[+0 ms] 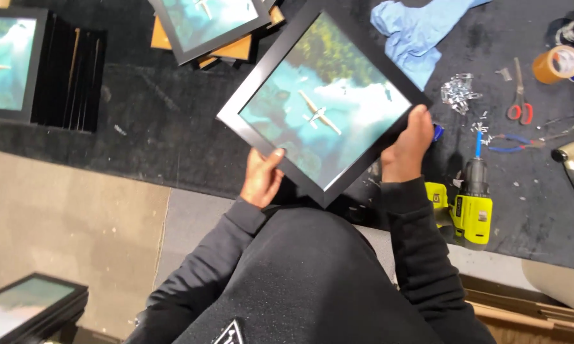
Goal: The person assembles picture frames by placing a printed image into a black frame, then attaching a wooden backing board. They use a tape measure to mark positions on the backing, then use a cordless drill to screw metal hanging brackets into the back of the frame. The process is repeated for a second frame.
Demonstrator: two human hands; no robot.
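I hold a black picture frame (319, 102) tilted over the dark mat, with a print of a small plane above turquoise water and green trees facing up. My left hand (261, 177) grips its lower left edge, thumb on the front. My right hand (406, 145) grips the lower right edge, thumb pressed on the frame's border. Both arms are in black sleeves.
More framed prints lie at the far left (6, 60), top middle (207, 22) and bottom left (25, 306). A yellow cordless drill (468, 207), scissors (520, 95), pliers (513, 143), tape roll (556, 64), metal clips (457, 92) and a blue cloth (414, 32) sit at right.
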